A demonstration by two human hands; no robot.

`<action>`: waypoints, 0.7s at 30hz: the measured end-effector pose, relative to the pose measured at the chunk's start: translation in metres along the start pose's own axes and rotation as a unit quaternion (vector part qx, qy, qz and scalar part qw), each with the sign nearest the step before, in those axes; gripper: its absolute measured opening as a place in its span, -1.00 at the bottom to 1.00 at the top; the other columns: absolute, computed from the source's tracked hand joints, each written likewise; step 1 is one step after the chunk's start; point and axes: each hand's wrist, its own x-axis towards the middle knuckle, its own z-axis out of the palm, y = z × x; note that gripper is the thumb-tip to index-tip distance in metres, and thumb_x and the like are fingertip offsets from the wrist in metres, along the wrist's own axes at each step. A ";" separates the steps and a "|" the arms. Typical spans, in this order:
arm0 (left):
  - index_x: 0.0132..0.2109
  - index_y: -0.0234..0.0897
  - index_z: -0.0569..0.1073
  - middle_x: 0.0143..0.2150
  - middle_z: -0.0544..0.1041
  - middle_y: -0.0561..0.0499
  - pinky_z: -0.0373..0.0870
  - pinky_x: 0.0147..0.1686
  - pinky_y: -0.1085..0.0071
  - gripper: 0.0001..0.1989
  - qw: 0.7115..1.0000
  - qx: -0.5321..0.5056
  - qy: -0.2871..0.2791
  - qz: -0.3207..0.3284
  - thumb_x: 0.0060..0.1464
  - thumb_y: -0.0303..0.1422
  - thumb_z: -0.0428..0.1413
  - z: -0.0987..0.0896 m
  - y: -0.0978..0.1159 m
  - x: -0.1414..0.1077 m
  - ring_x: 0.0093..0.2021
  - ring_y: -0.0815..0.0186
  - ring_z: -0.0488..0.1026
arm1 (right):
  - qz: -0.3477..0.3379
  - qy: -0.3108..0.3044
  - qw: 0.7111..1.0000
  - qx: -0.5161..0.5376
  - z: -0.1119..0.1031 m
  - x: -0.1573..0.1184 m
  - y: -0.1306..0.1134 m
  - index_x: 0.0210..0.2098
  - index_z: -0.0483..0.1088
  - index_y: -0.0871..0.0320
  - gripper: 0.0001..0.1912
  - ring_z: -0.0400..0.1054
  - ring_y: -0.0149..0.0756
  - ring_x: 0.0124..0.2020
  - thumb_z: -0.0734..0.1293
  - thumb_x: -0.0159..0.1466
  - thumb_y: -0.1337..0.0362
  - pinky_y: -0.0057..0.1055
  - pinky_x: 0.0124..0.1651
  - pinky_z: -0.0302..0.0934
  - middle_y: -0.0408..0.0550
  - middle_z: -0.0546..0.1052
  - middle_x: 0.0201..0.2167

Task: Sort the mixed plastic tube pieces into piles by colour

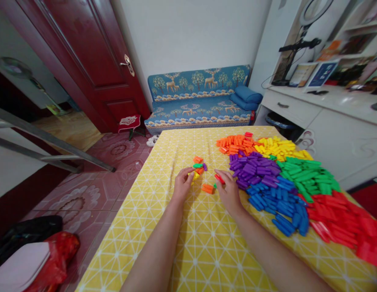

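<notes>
My right hand (229,191) pinches a small red plastic block (219,178) between thumb and fingers, just above the table. A bit of a green block (215,185) shows beside it. My left hand (182,183) has its fingers curled at a yellow block (195,175), which is partly hidden by the fingertips. Close to the left fingers lie a green block (197,166), a purple block (205,166) and orange blocks (197,159). Between my two hands, nearer to me, lies another orange piece (207,188).
Loose blocks cover the table's right side, sorted by colour: orange (233,142), yellow (279,148), purple (253,168), green (310,174), blue (276,198) and red (343,221). A yellow patterned cloth (139,227) covers the table. Behind it stands a blue sofa (200,97).
</notes>
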 end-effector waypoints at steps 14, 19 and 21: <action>-0.12 -0.25 0.56 -0.02 0.51 -0.14 0.33 0.05 0.21 -0.69 1.000 0.017 -0.011 0.010 0.13 -0.16 0.09 0.000 -0.007 0.001 0.01 0.19 0.44 | 0.085 0.268 0.956 -0.083 -0.180 -0.007 0.045 0.00 0.43 -0.06 -0.63 0.42 -0.04 -0.03 0.34 0.19 0.11 0.06 0.11 0.23 -0.01 0.53 -0.07; -0.14 -0.25 0.56 -0.04 0.51 -0.14 0.34 0.05 0.19 -0.69 1.000 0.025 -0.009 0.015 0.12 -0.16 0.09 0.000 -0.008 0.001 -0.01 0.19 0.44 | 0.109 0.322 0.919 -0.200 -0.252 -0.041 0.088 -0.08 0.44 -0.34 -0.70 0.38 0.08 0.01 0.34 0.19 0.10 0.06 0.14 0.19 -0.13 0.53 -0.13; -0.13 -0.24 0.56 -0.03 0.51 -0.13 0.33 0.05 0.19 -0.70 0.999 0.027 -0.010 0.017 0.12 -0.16 0.09 0.000 -0.008 0.001 -0.01 0.19 0.44 | 0.093 0.275 0.943 -0.165 -0.259 -0.050 0.095 -0.11 0.45 -0.35 -0.72 0.29 0.10 0.11 0.34 0.18 0.13 0.06 0.23 0.05 -0.11 0.51 -0.10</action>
